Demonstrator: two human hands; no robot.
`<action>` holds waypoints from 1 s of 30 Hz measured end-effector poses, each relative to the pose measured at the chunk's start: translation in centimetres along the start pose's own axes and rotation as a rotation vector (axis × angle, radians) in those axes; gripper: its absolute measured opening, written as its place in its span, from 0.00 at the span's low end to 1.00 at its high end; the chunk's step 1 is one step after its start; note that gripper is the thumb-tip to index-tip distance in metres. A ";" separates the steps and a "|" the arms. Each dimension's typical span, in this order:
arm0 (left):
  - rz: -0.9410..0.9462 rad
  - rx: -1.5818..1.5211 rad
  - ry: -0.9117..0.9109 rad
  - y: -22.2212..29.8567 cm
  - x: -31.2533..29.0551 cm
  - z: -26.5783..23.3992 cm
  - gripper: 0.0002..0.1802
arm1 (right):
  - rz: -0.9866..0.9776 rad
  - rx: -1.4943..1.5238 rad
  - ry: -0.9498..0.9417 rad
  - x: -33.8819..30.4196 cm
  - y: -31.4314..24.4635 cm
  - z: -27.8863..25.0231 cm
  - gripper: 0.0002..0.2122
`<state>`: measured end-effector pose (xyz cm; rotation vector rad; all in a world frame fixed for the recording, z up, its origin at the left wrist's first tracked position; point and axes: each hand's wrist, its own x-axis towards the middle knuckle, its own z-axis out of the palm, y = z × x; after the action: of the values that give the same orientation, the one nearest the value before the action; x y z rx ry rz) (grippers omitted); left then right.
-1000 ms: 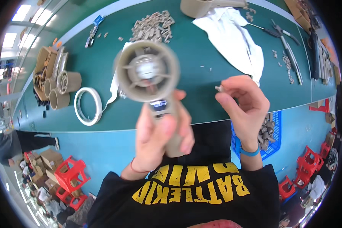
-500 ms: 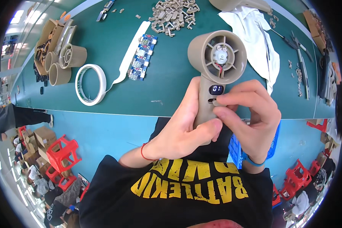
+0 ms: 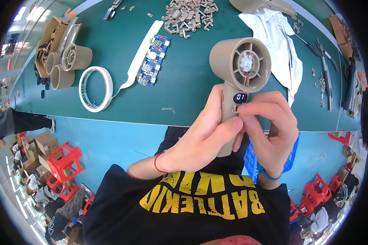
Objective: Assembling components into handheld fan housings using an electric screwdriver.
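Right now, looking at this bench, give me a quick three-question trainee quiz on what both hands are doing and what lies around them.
1. True or false: both hands grip the beige plastic handheld fan.
2. Which hand's fingertips pinch a small part at the handle, just below the small lit display: the left hand or the right hand?
3. Multiple choice: the white roll of tape lies A) on the white cloth, B) on the green table, C) on a red stool.

Key: 1 true; 2 right hand; 3 B.
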<state>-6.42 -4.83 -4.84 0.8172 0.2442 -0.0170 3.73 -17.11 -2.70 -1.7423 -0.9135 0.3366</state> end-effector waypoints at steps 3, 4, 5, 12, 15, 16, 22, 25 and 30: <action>0.024 0.086 0.009 -0.4 0.0 -0.1 0.29 | 0.016 -0.042 0.007 -0.1 -0.1 0.4 0.09; 0.011 0.108 0.027 -0.5 0.0 0.0 0.29 | 0.033 -0.037 0.009 -0.3 0.0 0.4 0.09; 0.000 0.131 0.048 -0.6 0.0 0.1 0.29 | 0.028 -0.039 0.008 -0.3 0.2 0.5 0.09; 0.062 -0.015 0.035 0.2 -0.7 -0.3 0.22 | 0.127 0.018 0.129 -0.6 1.4 -2.2 0.05; 0.283 -0.031 0.013 0.1 -2.0 -0.5 0.23 | 0.168 0.043 0.169 -0.6 1.3 -2.6 0.05; 0.302 -0.051 0.037 0.5 -2.5 -0.2 0.30 | 0.172 0.075 0.191 -0.7 1.4 -2.6 0.06; 0.778 -0.119 -0.182 2.6 -5.8 0.9 0.32 | 0.075 0.004 0.308 -0.7 2.1 -2.6 0.10; 0.482 -0.272 -0.092 2.2 -6.6 -0.2 0.38 | 0.090 0.200 0.314 -0.6 1.7 -1.7 0.11; 0.240 -0.119 0.091 2.8 -4.2 1.5 0.36 | -0.067 0.092 0.182 -0.9 0.2 -2.1 0.14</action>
<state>-9.89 -4.38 -0.90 0.7248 0.2296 0.2587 4.52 -19.19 -2.29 -1.6246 -0.8103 0.1699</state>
